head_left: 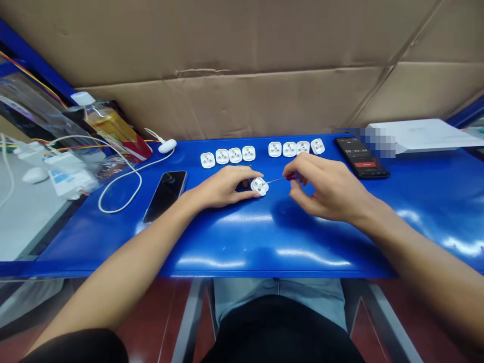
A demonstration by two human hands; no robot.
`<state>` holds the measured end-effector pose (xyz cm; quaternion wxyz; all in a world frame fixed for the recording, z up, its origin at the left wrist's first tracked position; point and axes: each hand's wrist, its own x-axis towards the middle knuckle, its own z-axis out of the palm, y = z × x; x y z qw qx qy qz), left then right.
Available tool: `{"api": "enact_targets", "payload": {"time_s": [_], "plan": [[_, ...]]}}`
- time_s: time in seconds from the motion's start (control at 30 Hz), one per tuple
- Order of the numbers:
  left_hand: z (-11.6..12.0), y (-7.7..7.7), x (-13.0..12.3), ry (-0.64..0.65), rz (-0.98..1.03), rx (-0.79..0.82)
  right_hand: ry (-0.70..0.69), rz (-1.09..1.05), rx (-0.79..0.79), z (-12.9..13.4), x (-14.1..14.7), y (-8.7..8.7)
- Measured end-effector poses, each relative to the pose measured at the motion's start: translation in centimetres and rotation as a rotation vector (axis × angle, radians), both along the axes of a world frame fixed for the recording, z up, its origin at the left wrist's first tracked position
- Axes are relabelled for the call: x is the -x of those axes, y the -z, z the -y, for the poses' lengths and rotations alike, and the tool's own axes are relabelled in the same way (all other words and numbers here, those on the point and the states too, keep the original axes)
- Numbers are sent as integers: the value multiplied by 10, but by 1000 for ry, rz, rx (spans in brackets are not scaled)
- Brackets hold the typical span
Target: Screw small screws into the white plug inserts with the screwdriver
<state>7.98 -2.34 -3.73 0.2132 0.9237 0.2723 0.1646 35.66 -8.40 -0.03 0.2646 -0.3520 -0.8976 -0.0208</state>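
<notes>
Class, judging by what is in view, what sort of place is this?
Probably a small assembly or repair workbench: a glossy, flat blue table, small white rounded-square pieces lined up on it, and a slim, red-handled metal tool in the right hand.

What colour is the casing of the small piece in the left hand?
The casing is white; it shows in the head view.
</notes>
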Motion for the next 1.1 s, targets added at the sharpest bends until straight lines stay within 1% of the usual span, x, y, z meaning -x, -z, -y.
{"api": "enact_targets", "payload": {"time_s": [0.2,0.37,0.57,0.7,0.77,0.97,1.1], "plan": [[1,0,0,-11,6,-11,2,28,0,-1,1,2],[2,-1,0,-11,1,-3,20,69,-45,-2,2,4],[1,-1,0,-14,0,8,3,23,19,1,3,2],[1,0,0,-17,-14,3,92,49,23,0,3,3],[1,0,0,-14,-15,4,111,65,21,-1,2,3],[0,0,1,-9,-2,9,6,-6,1,0,3,2],[1,-1,1,-7,-15,-2,88,26,12,-1,2,3]]}}
